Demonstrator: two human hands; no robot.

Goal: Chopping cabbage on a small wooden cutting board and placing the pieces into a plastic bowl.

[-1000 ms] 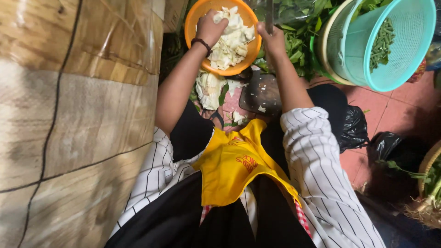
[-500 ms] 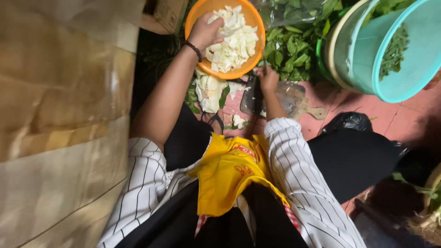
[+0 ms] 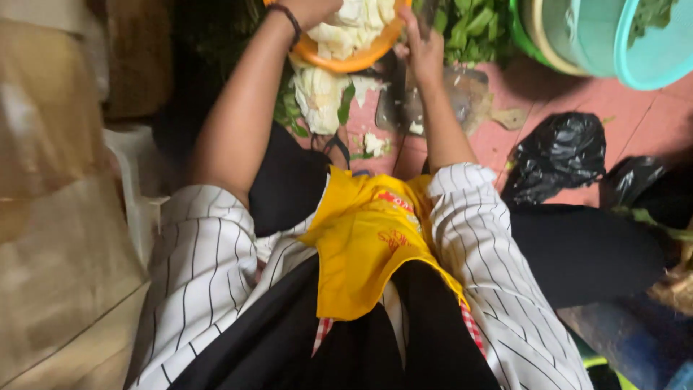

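Shifted upward since half a second ago: orange bowl (image 3: 346,61) now half cut off by the top edge, teal basin (image 3: 650,50) pushed into the right corner, yellow apron (image 3: 375,231) filling the middle. Left hand (image 3: 310,9) mostly out of view at the bowl of chopped cabbage (image 3: 354,25); cannot tell its grip. Below, a cabbage half (image 3: 317,94) on the wooden board (image 3: 462,94). Right hand (image 3: 422,50) curled around something dark beside the bowl's rim, seemingly a knife handle, still blurred. Best to steady the bowl, sweep pieces in gently, blade kept turned away from fingers.
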